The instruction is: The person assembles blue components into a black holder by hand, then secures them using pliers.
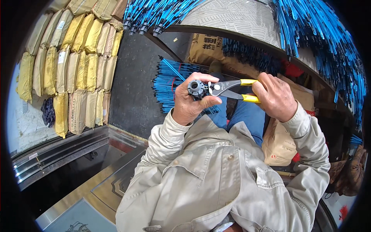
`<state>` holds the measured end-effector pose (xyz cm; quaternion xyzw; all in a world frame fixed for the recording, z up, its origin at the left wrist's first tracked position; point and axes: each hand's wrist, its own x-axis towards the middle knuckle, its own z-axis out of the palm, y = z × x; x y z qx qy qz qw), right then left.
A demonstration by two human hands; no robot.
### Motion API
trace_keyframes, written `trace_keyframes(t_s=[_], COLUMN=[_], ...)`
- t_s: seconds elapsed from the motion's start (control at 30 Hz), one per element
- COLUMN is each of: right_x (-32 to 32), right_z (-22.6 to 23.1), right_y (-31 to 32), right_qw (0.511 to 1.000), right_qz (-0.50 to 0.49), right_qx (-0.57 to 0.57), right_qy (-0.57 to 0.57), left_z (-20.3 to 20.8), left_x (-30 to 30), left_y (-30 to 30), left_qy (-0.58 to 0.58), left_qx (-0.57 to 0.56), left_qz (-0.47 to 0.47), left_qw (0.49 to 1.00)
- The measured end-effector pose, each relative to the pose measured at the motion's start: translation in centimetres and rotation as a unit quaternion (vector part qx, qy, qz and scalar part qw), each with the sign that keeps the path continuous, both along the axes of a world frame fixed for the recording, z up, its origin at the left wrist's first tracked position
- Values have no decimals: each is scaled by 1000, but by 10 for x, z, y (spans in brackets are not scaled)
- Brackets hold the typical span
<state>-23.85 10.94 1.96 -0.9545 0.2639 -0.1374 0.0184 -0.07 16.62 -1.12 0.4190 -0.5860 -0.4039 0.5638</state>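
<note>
Gripping a dark-grey, ridged plastic fitting (198,92) at the frame's upper centre, the left hand (184,102) curls its fingers closely; the right hand (275,97) wraps its fingers around yellow-handled steel pliers (228,85) just beside it. Oblong tan and yellow sacks (81,71), contents hidden, are stacked upper left.

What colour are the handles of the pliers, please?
The pliers' handles are yellow, best seen in the head view.

The camera perches on the head of the person (164,139) — the left of a side-by-side pair — pointing steeply down past the shirt front (210,181) to the left hand (186,102) and right hand (276,96), quite near. Its fisheye sweeps wide, bending the stacked packages (81,34) at left toward a dark round rim.
</note>
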Motion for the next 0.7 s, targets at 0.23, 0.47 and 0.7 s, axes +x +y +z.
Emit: trace_keyframes(t_s=[0.23, 0.47, 0.7], right_x=[0, 1, -2], right_z=[50, 38, 42], right_y=[-11, -5, -7], right_qw=[771, 883, 799], right_qz=[-28, 63, 34], right_qx=[636, 465, 599], right_qy=[-25, -20, -46], left_z=[-8, -14, -10], left_x=[7, 11, 11], left_y=[5, 4, 2], left_qy=[67, 67, 71], left_qx=[24, 6, 2], left_qz=[-74, -84, -104], left_qw=[995, 994, 992])
